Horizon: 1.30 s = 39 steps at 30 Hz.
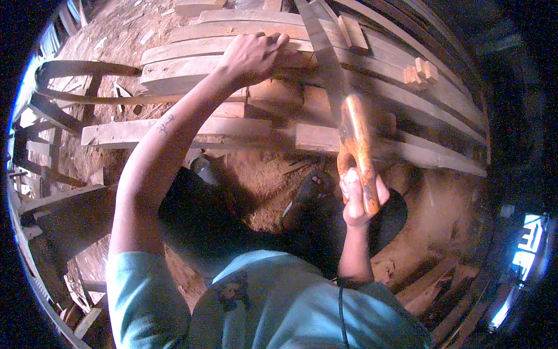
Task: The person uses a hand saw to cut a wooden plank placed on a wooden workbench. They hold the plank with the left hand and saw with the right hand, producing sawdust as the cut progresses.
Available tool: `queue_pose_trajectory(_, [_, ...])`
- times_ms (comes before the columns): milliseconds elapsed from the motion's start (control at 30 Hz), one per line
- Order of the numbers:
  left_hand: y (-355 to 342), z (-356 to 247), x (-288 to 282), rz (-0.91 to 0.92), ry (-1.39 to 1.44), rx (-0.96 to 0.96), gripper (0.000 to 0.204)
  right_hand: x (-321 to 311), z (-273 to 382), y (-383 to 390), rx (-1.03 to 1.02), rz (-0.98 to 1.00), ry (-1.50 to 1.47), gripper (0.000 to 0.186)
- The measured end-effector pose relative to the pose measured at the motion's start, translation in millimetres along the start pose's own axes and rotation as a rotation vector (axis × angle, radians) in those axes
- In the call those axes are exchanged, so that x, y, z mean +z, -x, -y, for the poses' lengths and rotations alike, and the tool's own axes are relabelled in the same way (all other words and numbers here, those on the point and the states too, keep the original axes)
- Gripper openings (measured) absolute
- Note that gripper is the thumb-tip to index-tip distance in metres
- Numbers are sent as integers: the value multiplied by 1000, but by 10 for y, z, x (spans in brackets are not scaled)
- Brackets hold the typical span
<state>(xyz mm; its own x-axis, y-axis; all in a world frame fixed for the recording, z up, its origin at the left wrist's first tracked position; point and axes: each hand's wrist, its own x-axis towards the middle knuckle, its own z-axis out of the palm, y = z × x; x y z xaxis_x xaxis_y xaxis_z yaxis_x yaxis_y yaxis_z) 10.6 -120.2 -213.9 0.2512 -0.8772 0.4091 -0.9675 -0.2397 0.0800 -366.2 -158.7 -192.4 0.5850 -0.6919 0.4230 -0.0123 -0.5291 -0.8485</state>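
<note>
My right hand [359,198] is wrapped round the worn orange-brown wooden handle of a handsaw [356,132]. Its wide metal blade [329,64] points away from me and lies across the timbers. To the left of the blade, my left hand [254,56] bears down on a long wooden board [197,67], its fingers curled over the wood near the saw. Part of that board is hidden beneath the hand. A short wooden block [352,32] rests on the boards just right of the blade's far part.
Several small wood offcuts [422,72] sit on the boards at the right. A nearer timber [174,132] runs crosswise in front of my legs. Sawdust [264,192] covers the ground, and a wooden frame [64,113] stands at the left. More planks [447,291] lie at lower right.
</note>
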Motion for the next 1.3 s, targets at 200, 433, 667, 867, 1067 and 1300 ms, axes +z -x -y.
queue_pose_trajectory(200, [55,68,109,-106,61,85,36,-120,48,-56,-20,45,26,8])
queue_pose_trajectory(433, [-33,-96,-131,-24,-4,-28,26,-288,-17,90,-30,-1,-62,12])
queue_pose_trajectory(667, [29,91,-148,-167,48,94,27,-294,-99,306,-35,-64,71,9])
queue_pose_trajectory(867, [-69,203,2,-293,-120,119,28,-196,-2,302,78,-31,-222,8])
queue_pose_trajectory(1067, [36,230,175,-360,19,115,30,168,41,43,219,-53,-224,8])
queue_pose_trajectory(1300, [23,273,334,-330,-124,-42,31,266,21,91,135,-2,-109,10])
